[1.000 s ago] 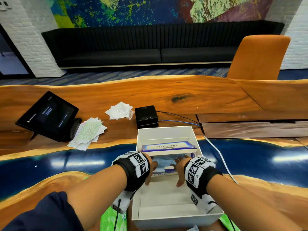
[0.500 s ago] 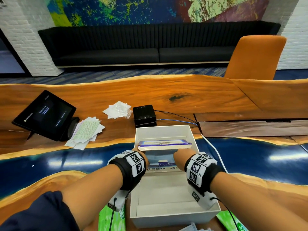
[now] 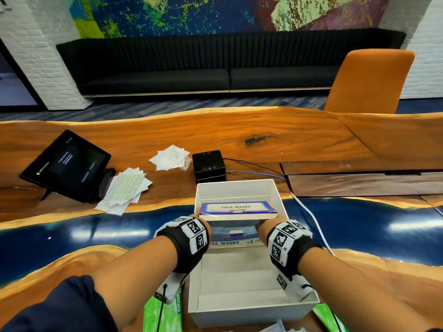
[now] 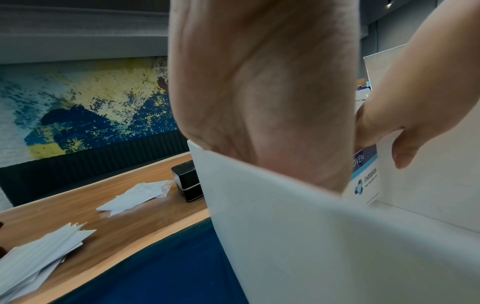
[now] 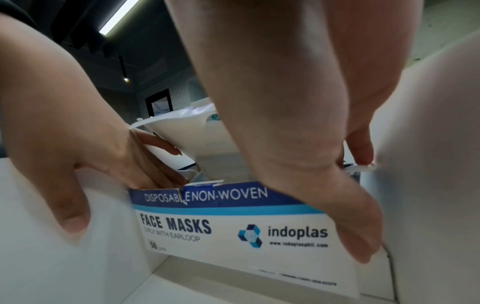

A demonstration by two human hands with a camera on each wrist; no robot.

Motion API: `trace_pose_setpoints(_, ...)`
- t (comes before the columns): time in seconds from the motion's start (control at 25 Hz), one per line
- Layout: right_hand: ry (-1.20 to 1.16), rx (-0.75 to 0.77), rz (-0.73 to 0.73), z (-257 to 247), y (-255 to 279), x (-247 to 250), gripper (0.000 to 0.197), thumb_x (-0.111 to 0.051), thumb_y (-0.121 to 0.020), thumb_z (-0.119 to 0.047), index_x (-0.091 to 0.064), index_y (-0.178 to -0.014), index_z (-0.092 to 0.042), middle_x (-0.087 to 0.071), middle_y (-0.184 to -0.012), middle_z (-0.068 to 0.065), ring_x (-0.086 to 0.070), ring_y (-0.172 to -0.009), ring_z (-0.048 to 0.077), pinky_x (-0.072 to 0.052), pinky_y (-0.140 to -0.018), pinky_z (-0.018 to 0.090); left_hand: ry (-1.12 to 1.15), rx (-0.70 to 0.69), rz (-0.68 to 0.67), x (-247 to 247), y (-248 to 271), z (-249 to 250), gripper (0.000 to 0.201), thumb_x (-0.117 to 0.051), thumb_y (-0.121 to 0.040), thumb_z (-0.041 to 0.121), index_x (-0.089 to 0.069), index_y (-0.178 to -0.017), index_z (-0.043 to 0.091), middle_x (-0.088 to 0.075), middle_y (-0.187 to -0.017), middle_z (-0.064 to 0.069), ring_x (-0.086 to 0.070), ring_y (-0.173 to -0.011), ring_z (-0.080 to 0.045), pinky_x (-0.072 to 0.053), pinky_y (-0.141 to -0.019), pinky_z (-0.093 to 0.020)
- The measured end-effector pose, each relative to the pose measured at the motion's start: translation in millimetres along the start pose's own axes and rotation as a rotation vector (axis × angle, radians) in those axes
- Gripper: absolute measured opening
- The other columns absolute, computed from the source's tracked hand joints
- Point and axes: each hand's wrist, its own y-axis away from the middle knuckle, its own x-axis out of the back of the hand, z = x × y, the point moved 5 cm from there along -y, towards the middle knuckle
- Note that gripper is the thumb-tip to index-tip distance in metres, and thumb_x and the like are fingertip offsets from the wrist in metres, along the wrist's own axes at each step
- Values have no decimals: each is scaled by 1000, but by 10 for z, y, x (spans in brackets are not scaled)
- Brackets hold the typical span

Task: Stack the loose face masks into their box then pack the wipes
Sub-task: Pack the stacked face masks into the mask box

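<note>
Inside one white open cardboard carton (image 3: pixel 236 188) stands one blue-and-white printed face-mask box (image 3: pixel 237 239), its lid flap raised, with two bare hands at it, one left hand (image 3: pixel 200 218) and one right hand (image 3: pixel 265 226). Beyond the carton sit one small black cube-shaped device (image 3: pixel 209 165), one clear-wrapped bundle of white sheets (image 3: pixel 169 158), one fanned pile of white-and-green paper leaflets (image 3: pixel 124 189) and one black tablet screen on a stand (image 3: pixel 66 165). Just nearer than the carton two green plastic wipe packs (image 3: pixel 163 315) show, one at each corner, and far beyond it stand one orange upholstered chair (image 3: pixel 369 80) and one long black sofa (image 3: pixel 215 63).
</note>
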Motion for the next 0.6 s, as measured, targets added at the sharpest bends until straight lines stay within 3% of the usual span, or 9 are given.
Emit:
trace_pose_setpoints(0.08, 91, 88, 21, -16, 37, 24, 15, -50, -93, -27, -46, -103, -17, -51, -104, 4, -50, -121, 19, -36, -108, 32, -37, -23, 66, 58, 16, -14, 40, -60, -83, 33, -55, -120, 19, -58, -109, 0, -56, -116, -23, -38, -106, -45)
trace_pose_setpoints(0.12, 142, 89, 6, 4, 41, 27, 22, -51, -93, -27, -49, -111, -15, -53, -108, 5, -51, -120, 20, -33, -109, 32, -56, -39, 55, 7, -26, -1, 37, -60, -84, 32, -55, -118, 19, -58, -109, 0, -56, -116, -25, -39, -105, -43)
trace_pose_setpoints(0.2, 161, 75, 56, 32, 3, 30, 34, -51, -92, -26, -51, -123, -12, -56, -110, 5, -54, -116, 24, -35, -106, 36, -145, -69, -8, -29, -18, 12, 29, -62, -80, 35, -55, -103, 20, -61, -106, -2, -62, -101, -25, -46, -99, -42)
trace_pose_setpoints(0.24, 196, 68, 0, 30, 37, 54, 35, -54, -90, -28, -53, -122, -13, -58, -110, 5, -56, -111, 27, -39, -102, 39, -112, -11, -24, -58, -75, -26, 35, -65, -74, 39, -56, -101, 20, -62, -103, -2, -63, -93, -25, -50, -91, -42)
trace_pose_setpoints(0.32, 188, 106, -75, -6, 28, 104, 43, -66, -73, -39, -58, -113, -25, -63, -95, 0, -63, -92, 29, -50, -87, 45, 49, -27, 30, -47, -161, -40, 62, -72, -60, 50, -56, -116, 27, -62, -110, -1, -63, -97, -27, -53, -87, -42)
trace_pose_setpoints(0.4, 173, 90, -47, 102, -154, 118, 51, -68, -56, -52, -59, -101, -32, -67, -89, -4, -65, -80, 27, -53, -75, 42, 71, -8, 20, 82, -8, -80, 85, -72, -60, 57, -45, -136, 29, -51, -137, 1, -50, -125, -26, -43, -103, -42)
trace_pose_setpoints(0.48, 143, 126, -37, 318, -807, -315, 54, -67, -53, -57, -59, -99, -30, -68, -90, -2, -65, -81, 28, -53, -74, 41, 65, -21, -82, 147, 167, -49, 87, -65, -72, 60, -34, -145, 23, -36, -150, -1, -35, -138, -23, -31, -114, -41)
trace_pose_setpoints(0.56, 205, 79, -103, 276, -630, -208, 62, -67, -52, -62, -52, -105, -33, -68, -97, 0, -63, -83, 32, -52, -75, 48, 62, -54, -82, 212, 288, -23, 82, -55, -79, 62, -28, -147, 24, -31, -153, -2, -31, -140, -24, -27, -115, -42)
trace_pose_setpoints(0.6, 204, 79, -107, 210, -369, -93, 64, -67, -57, -62, -47, -112, -34, -66, -108, 3, -61, -91, 35, -52, -79, 51, 79, -64, -76, 227, 302, -11, 80, -53, -81, 61, -27, -147, 25, -30, -153, -2, -31, -139, -25, -27, -115, -42)
